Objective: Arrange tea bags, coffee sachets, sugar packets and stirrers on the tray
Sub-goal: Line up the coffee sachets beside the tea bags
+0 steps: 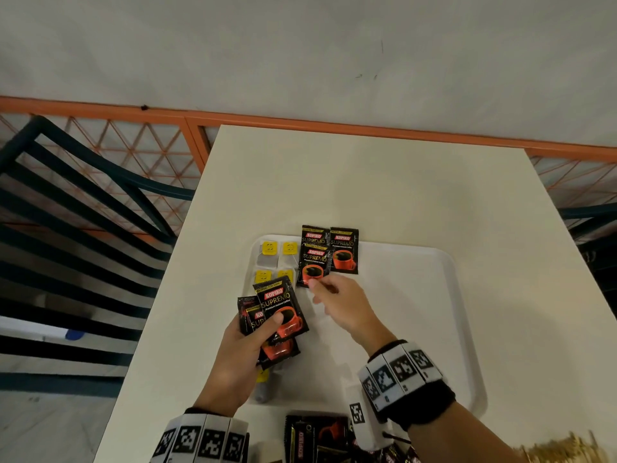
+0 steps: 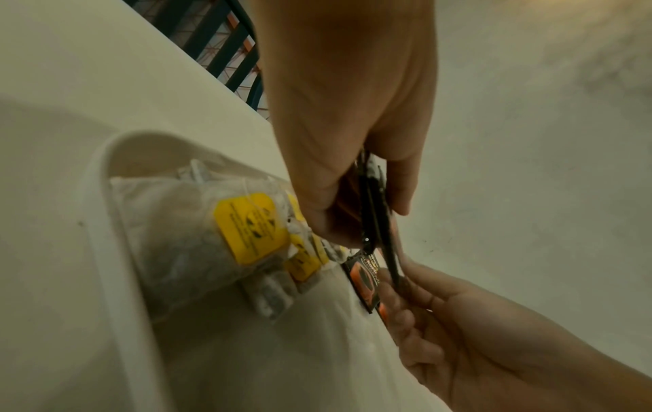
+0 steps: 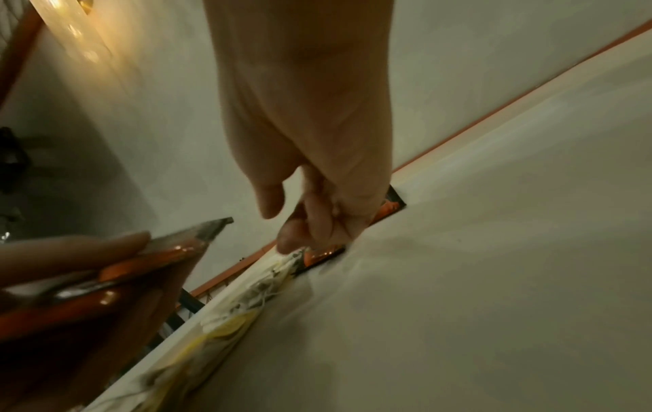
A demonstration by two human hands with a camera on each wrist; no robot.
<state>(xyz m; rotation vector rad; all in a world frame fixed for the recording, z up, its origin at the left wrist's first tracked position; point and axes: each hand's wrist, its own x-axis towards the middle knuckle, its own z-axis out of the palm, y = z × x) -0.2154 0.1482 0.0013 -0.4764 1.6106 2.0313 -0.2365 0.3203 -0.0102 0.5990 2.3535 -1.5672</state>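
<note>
A white tray (image 1: pixel 417 295) lies on the white table (image 1: pixel 367 182). Several tea bags (image 1: pixel 269 253) with yellow tags sit in rows along its left side, close up in the left wrist view (image 2: pixel 197 231). Three black coffee sachets (image 1: pixel 344 252) lie overlapping at the tray's far edge. My left hand (image 1: pixel 263 332) grips a fan of more coffee sachets (image 1: pixel 283 305) above the tea bags, seen edge-on from the left wrist (image 2: pixel 377 217). My right hand (image 1: pixel 320 289) hovers with loosely curled fingers, thumb apart, fingertips touching the near edge of the nearest laid sachet (image 1: pixel 314 262).
A pile of coffee sachets (image 1: pixel 317 436) lies at the table's near edge, with a blurred golden heap (image 1: pixel 561 449) to its right. A dark slatted chair (image 1: pixel 83 212) stands left of the table. An orange mesh railing (image 1: pixel 267 120) runs behind it.
</note>
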